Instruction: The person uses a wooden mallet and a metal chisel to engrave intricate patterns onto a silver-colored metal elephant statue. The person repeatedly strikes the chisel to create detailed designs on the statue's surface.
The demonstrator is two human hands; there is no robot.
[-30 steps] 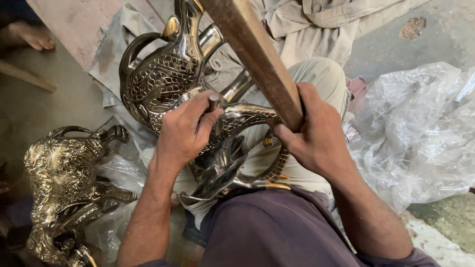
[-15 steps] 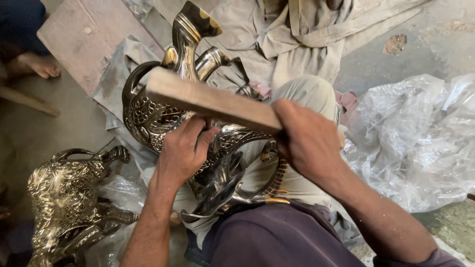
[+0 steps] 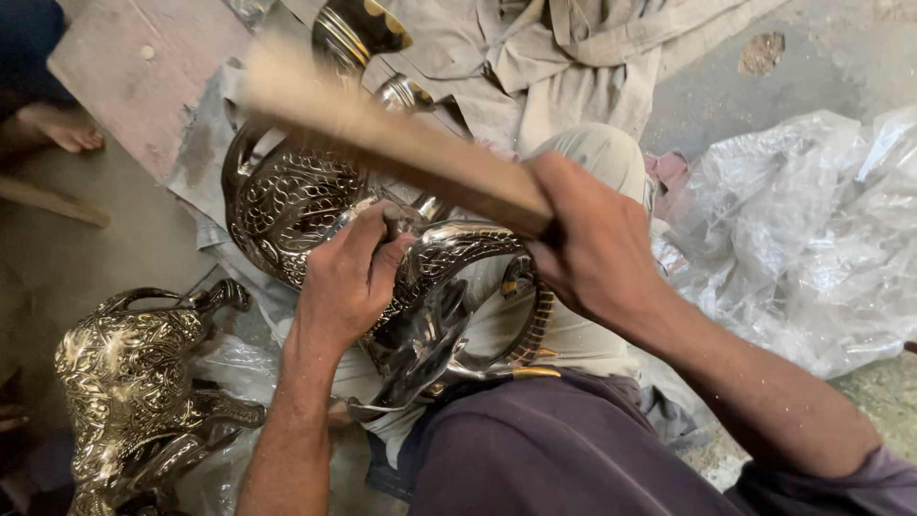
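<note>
Glossy embossed metal vessel (image 3: pixel 287 205); matt, rough wooden stick (image 3: pixel 401 148) (blurred); crinkled clear plastic sheet (image 3: pixel 802 239); dull beige cloth (image 3: pixel 573 48); brassy shiny figure (image 3: pixel 134 373).

soft daylight, one blurred streak

even, diffuse light, no hard shadows. the wooden stick (image 3: pixel 382 134) smears with motion blur above the engraved metal vessel (image 3: pixel 296 205), which shows small bright glints. left of the vessel, the floor sinks dim. elsewhere focus holds sharp.

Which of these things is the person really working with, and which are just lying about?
In use:
left hand, holding a small tool, on the engraved metal figure in the lap
right hand gripping the wooden stick

Lying about:
second metal figure
clear plastic sheet
beige cloth
</note>
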